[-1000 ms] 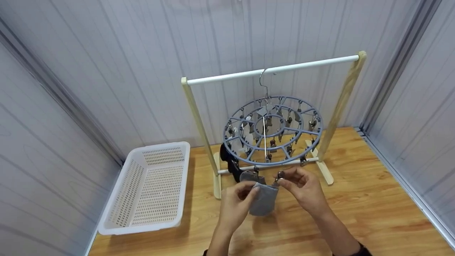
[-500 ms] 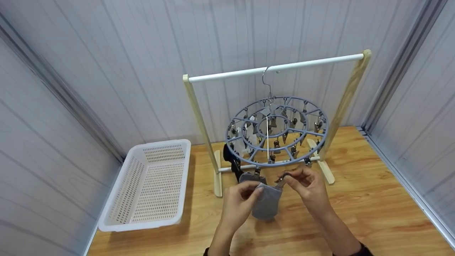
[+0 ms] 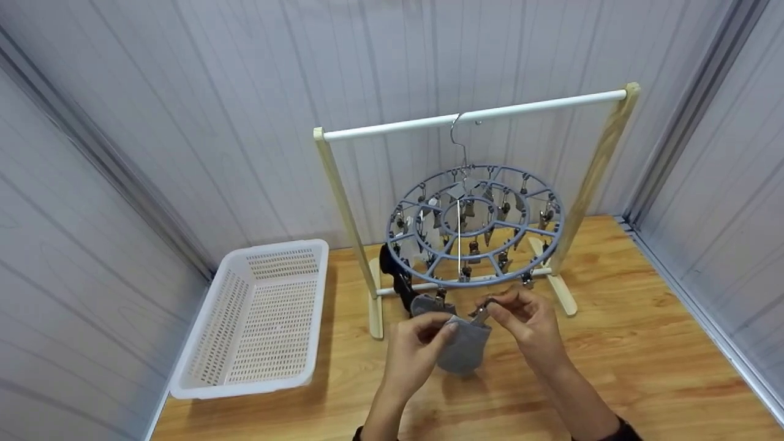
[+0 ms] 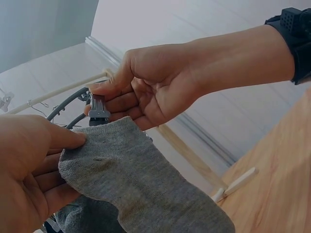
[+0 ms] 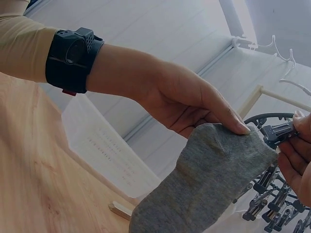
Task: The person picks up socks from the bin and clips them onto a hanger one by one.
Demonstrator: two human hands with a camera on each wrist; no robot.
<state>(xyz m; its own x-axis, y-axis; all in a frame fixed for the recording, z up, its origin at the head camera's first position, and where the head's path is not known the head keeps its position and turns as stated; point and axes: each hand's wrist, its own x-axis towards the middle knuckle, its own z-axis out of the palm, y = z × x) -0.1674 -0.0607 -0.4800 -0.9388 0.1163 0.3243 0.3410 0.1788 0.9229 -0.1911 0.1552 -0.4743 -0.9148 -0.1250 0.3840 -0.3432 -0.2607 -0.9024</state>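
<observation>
A grey sock (image 3: 463, 352) hangs toe down in front of the round clip hanger (image 3: 468, 284). My left hand (image 3: 416, 349) pinches its cuff between thumb and fingers at the left corner. At the cuff's other corner, my right hand (image 3: 533, 324) pinches a metal clip (image 4: 99, 109) by its handles. The clip's mouth meets the cuff edge in both wrist views; whether it grips the cloth I cannot tell. Behind my left hand, a second grey sock (image 3: 422, 304) hangs from a clip, partly hidden. Black socks (image 3: 398, 272) dangle at the hanger's left side.
The hanger hooks over the white bar (image 3: 392, 129) of a wooden-legged stand (image 3: 597, 159). Several other clips (image 3: 503, 262) dangle from its rings. On the left stands a white perforated basket (image 3: 315, 306) with a bare bottom. Pale panel walls enclose the wooden tabletop (image 3: 649, 343).
Both hands and the sock have shifted slightly right in the head view. The clip in my right hand has tilted, with its mouth lower against the cuff. My left hand keeps its pinch.
</observation>
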